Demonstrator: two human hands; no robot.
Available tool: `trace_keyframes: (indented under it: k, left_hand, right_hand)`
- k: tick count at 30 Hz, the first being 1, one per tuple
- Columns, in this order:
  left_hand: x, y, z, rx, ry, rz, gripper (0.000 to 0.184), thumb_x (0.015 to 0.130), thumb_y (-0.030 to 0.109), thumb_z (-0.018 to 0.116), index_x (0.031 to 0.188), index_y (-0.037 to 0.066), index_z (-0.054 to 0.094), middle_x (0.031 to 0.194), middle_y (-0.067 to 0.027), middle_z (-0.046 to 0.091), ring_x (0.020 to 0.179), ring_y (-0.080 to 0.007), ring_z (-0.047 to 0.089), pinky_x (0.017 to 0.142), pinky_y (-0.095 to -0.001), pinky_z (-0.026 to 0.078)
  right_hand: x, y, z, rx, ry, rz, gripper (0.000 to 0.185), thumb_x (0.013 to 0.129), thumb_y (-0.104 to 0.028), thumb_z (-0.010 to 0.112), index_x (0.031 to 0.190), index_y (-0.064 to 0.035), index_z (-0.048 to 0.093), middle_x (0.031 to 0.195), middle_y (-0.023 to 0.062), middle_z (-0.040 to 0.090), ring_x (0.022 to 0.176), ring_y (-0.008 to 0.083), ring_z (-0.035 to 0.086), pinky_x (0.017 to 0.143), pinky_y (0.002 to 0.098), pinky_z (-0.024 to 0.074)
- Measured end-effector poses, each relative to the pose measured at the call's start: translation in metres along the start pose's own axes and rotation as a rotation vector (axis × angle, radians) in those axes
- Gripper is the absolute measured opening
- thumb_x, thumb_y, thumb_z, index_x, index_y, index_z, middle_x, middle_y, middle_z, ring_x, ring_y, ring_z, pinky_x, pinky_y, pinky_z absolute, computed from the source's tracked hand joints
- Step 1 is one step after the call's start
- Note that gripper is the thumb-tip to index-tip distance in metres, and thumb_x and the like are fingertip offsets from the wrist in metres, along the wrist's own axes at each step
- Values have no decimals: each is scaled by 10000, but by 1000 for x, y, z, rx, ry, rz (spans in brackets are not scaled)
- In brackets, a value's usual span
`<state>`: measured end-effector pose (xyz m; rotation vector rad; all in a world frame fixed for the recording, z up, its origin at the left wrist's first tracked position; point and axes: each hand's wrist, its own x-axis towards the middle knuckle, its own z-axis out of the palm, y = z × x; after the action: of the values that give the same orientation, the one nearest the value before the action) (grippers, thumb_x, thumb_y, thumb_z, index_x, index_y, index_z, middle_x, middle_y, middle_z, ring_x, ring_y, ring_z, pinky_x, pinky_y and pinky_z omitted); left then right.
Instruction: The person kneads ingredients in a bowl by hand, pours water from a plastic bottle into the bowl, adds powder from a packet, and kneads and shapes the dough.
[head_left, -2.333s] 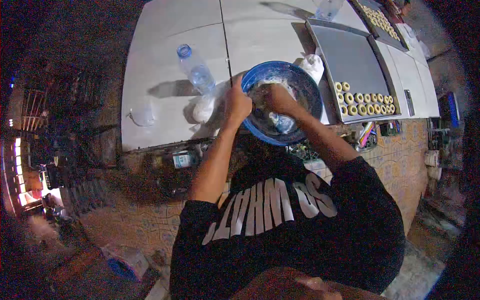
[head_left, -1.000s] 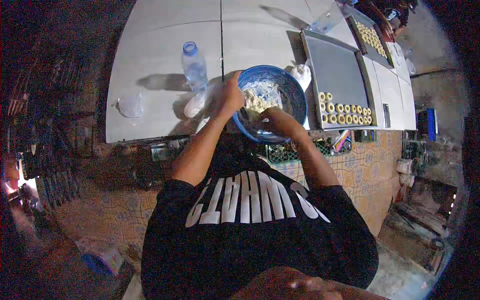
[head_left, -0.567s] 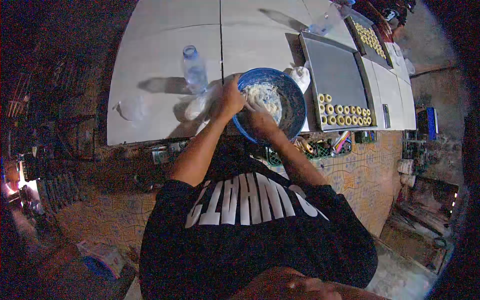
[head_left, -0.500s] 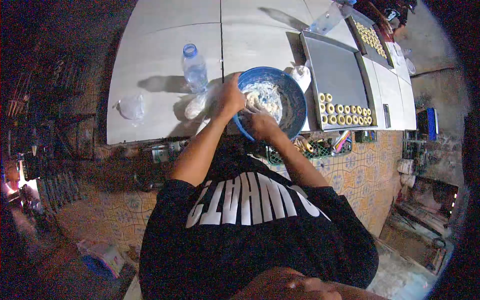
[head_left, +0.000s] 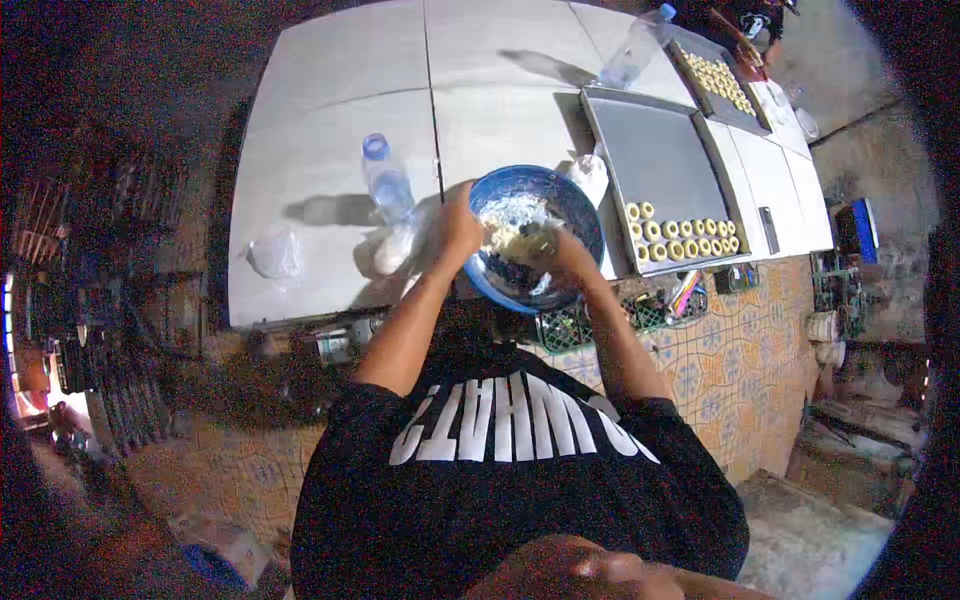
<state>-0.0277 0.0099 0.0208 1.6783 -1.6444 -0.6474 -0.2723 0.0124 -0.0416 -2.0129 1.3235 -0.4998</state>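
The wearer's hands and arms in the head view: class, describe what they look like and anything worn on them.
The left hand and right hand are human and five-fingered in build, without gloves; the right is blurred. No watch or bracelet shows. The forearms are uncovered below short black sleeves, part of a black shirt with large white letters.

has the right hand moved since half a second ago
Yes, rightward: the right hand is now farther from the dark table seam, nearer the right side of the blue bowl.
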Motion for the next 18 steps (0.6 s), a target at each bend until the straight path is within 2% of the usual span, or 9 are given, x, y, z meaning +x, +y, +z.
trace_keyframes:
  k: [2,5,6,7,9,12,14,16,18]
  left_hand:
    - [6,-13,9,-20,-44,-43,582,757,-11,581,1331,17,491,1257,-261,574,1145,-413,569,996,-453,452]
    - [8,-21,19,-34,8,-21,605,748,-25,580,1342,24,479,1258,-261,569,1165,-409,556,1008,-446,443]
    - [7,-15,18,-43,56,-8,542,773,-87,498,1308,-3,501,1184,-278,602,1129,-428,570,975,-443,451]
    - [7,-12,17,-78,50,-14,540,769,-87,501,1303,-4,507,1185,-276,603,1128,-428,571,974,-443,452]
    - [4,-9,15,-147,34,-30,537,761,-87,506,1291,-6,518,1186,-271,604,1126,-428,571,971,-441,453]
    - [10,-13,8,-136,-30,-85,547,740,-97,510,1278,0,532,1158,-254,622,1102,-414,590,964,-435,456]
    - [11,-23,23,-164,45,-44,564,724,-116,497,1274,-1,536,1168,-237,615,1113,-390,583,976,-412,446]
    - [10,-34,34,-127,88,-21,568,722,-131,476,1272,-2,537,1192,-230,595,1135,-381,564,987,-398,436]
    - [10,-27,27,-177,68,-24,589,722,-158,444,1283,1,529,1230,-218,559,1169,-362,530,1002,-384,419]
  right_hand:
    - [-3,2,29,-7,74,64,505,829,-342,731,1179,-6,593,1072,193,684,1006,308,655,866,406,497]
    - [19,-39,41,173,-64,91,595,842,-404,699,1263,-16,534,1198,226,619,1123,342,586,967,402,437]
    - [17,-71,39,267,-29,144,637,853,-416,677,1321,-22,497,1262,243,583,1189,373,541,1026,411,398]
    - [31,-47,70,-69,-14,14,688,859,-375,652,1418,-55,412,1425,238,446,1333,419,393,1114,483,295]
    - [44,-27,93,-319,-99,-152,715,855,-348,626,1471,-107,354,1548,192,272,1430,395,238,1143,581,190]
    - [19,-90,34,-390,-390,-72,677,862,-305,604,1477,-174,353,1592,140,179,1456,357,197,1143,623,156]
    - [14,-33,48,-350,-478,-177,584,927,-351,469,1481,-211,351,1559,130,274,1450,309,238,1141,607,181]
    - [-1,-77,8,-409,-490,-231,547,868,-191,574,1405,-205,469,1532,100,339,1409,339,312,1141,575,233]
    - [-1,-66,2,-346,-599,-260,526,852,-174,585,1372,-171,504,1447,121,445,1331,328,419,1125,482,309]
